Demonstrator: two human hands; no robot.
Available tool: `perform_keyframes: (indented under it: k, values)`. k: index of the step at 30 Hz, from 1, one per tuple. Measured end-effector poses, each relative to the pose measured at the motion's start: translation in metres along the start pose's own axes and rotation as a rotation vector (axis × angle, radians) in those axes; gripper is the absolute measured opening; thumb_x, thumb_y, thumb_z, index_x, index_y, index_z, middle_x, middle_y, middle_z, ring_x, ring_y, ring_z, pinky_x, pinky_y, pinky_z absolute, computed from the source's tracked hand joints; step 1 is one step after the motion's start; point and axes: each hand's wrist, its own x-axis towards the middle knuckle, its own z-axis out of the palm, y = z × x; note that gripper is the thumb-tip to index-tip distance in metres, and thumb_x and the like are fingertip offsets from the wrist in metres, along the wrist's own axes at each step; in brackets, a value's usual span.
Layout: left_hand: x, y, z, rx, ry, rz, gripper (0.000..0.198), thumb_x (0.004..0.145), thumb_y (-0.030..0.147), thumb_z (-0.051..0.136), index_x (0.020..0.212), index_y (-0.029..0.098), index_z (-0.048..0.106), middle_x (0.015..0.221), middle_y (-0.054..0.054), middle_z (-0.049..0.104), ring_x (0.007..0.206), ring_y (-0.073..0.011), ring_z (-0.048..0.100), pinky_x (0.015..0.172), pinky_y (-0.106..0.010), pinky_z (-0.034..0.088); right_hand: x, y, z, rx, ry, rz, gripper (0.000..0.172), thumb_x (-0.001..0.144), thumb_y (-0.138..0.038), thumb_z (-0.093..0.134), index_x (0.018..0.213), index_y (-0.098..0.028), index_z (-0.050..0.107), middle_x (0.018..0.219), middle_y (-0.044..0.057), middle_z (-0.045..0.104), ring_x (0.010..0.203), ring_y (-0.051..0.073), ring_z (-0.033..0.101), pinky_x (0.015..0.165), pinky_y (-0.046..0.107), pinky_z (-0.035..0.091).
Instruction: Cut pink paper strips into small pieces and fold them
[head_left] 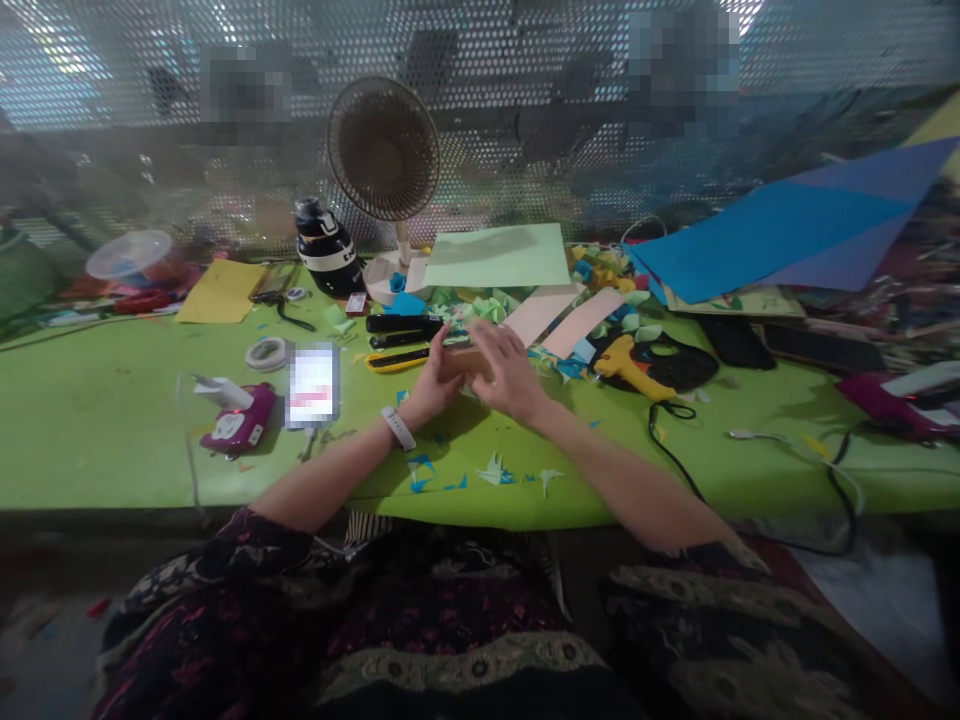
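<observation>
Both hands meet over the middle of the green table around a piece of folded peach paper (pixel 466 362). My left hand (pixel 433 388) grips its left end, thumb up. My right hand (pixel 511 378) has its fingers bent over the top and right end of the paper, closed on it. Just left of the paper lie a black stapler (pixel 405 324) and a yellow-and-black utility knife (pixel 396 360). Two loose peach paper strips (pixel 586 322) rest beyond my right hand. Small blue and pale green paper scraps (pixel 495 468) are scattered in front of my wrists.
A fan (pixel 384 150) and a black bottle (pixel 328 248) stand at the back. On the right are a yellow glue gun (pixel 634 368) with its cord and large blue sheets (pixel 757 240). A lit phone (pixel 312 386), tape roll (pixel 266 353) and purple device (pixel 238 420) lie left.
</observation>
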Motion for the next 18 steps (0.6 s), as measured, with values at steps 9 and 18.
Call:
perform_keyframes:
  k: [9,18]
  values:
    - [0.001,0.009,0.0,0.048,0.128,-0.014,0.081,0.085,0.022,0.065,0.153,0.025,0.022,0.128,-0.012,0.057,0.114,-0.0222,0.058,0.104,-0.042,0.046,0.001,0.019,0.014,0.592,0.047,0.385,0.098,0.073,-0.015,0.053,0.16,-0.025,0.008,0.153,0.016,0.043,0.137,0.032,0.048,0.11,0.056,0.043]
    - [0.004,-0.001,0.004,-0.014,0.032,-0.006,0.086,0.08,0.013,0.06,0.154,0.023,0.017,0.124,-0.012,0.057,0.117,-0.0238,0.059,0.107,-0.044,0.044,0.001,0.023,0.031,0.55,0.03,0.373,0.098,0.07,-0.016,0.053,0.158,-0.017,0.011,0.148,0.02,0.047,0.13,0.03,0.054,0.113,0.053,0.041]
